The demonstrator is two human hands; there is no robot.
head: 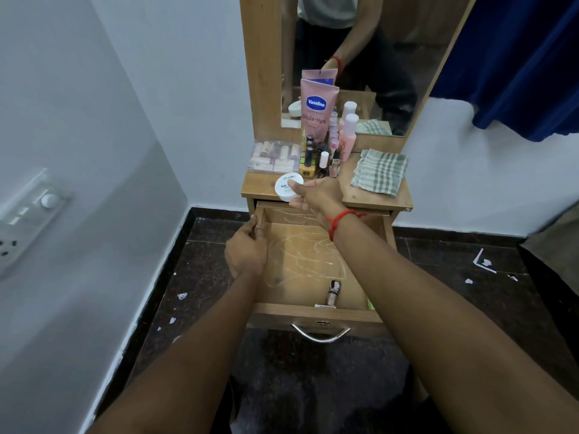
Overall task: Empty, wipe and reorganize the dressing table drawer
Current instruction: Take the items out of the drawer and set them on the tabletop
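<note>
The wooden drawer (300, 258) of the dressing table (376, 198) is seen pulled fully out, its pale floor marked with whitish curved scuffs and almost bare; a single nail polish bottle (332, 292) lies on its side near the front panel, above the curved metal handle (321, 335). The drawer's left wall is gripped by the left hand (246, 252), the fingers curled over its rim. A round white jar (288, 187), printed with dark lettering on its lid, is clasped by the right hand (319, 194) at the front edge of the tabletop, just above the drawer's back; a red thread (340, 219) is tied round that wrist. Behind the jar, upright nail polish bottles (318, 162), a pink Vaseline tube (316, 111), a pink bottle with a white cap (347, 136) and a clear plastic box (274, 156) are crowded against the mirror (360, 57). A folded green-and-white checked cloth (379, 172) is laid on the right of the tabletop.
</note>
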